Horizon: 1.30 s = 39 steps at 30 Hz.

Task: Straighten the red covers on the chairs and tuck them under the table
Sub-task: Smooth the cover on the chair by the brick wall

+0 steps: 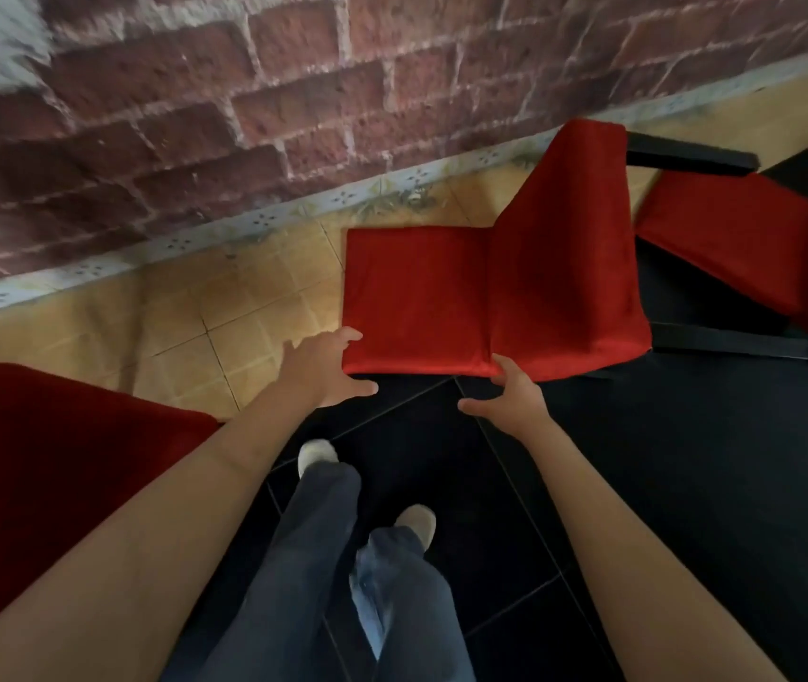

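A chair with a red cover (490,297) stands in front of me, seen from above. Its black frame bars (731,343) stick out to the right. My left hand (325,366) is at the cover's near left corner, fingers spread on either side of it and the thumb just below the edge. Further right along the same near edge, my right hand (510,393) touches the cover with its fingertips, and its thumb points left, off the cloth. A second red-covered chair (736,248) sits at the far right. No table can be made out.
More dark red cloth (47,460) fills the lower left beside my left arm. A brick wall (244,115) with a patterned skirting runs behind the chairs. The floor is yellow tile (224,312) by the wall and black tile (441,460) under my feet (416,521).
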### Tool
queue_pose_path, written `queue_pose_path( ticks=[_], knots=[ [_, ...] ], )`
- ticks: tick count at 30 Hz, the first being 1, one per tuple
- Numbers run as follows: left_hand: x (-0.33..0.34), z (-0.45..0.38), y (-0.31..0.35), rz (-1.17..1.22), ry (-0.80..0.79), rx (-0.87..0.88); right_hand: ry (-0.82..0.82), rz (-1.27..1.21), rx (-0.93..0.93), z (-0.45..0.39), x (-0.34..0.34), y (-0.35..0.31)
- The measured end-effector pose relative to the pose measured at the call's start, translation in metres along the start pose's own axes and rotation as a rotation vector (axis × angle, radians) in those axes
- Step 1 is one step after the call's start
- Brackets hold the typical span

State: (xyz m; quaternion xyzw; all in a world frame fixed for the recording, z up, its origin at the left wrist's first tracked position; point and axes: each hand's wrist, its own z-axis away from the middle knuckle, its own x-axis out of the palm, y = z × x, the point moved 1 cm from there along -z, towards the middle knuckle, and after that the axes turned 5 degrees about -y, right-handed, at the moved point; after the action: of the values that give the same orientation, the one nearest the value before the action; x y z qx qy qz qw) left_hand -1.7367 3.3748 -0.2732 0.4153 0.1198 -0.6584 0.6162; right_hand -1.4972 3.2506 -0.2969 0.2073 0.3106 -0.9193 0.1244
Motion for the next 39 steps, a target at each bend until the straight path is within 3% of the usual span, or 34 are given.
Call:
queue_pose_path(
  ticks=[8, 16, 21, 24, 32, 35, 39],
  knots=[
    [0.114, -0.154, -0.052, 0.278, -0.039, -0.022, 0.001, -0.034, 0.067, -0.151, 0.073, 0.074],
    [0.242, -0.281, -0.112, 0.322, -0.074, -0.133, 0.079, -0.112, 0.103, -0.302, 0.142, 0.144],
    [0.306, -0.339, -0.131, 0.535, -0.089, -0.182, 0.181, -0.121, 0.123, -0.366, 0.168, 0.176],
    [0.335, -0.361, -0.14, 0.526, -0.093, -0.173, 0.2, -0.085, 0.116, -0.388, 0.177, 0.194],
    [0.38, -0.387, -0.145, 0.632, 0.082, -0.226, 0.345, -0.068, 0.106, -0.411, 0.191, 0.223],
    [0.394, -0.395, -0.134, 0.78, 0.115, -0.279, 0.403, -0.106, 0.106, -0.416, 0.195, 0.231],
    [0.398, -0.403, -0.117, 1.006, 0.289, -0.396, 0.455, -0.172, 0.114, -0.42, 0.198, 0.232]
  ],
)
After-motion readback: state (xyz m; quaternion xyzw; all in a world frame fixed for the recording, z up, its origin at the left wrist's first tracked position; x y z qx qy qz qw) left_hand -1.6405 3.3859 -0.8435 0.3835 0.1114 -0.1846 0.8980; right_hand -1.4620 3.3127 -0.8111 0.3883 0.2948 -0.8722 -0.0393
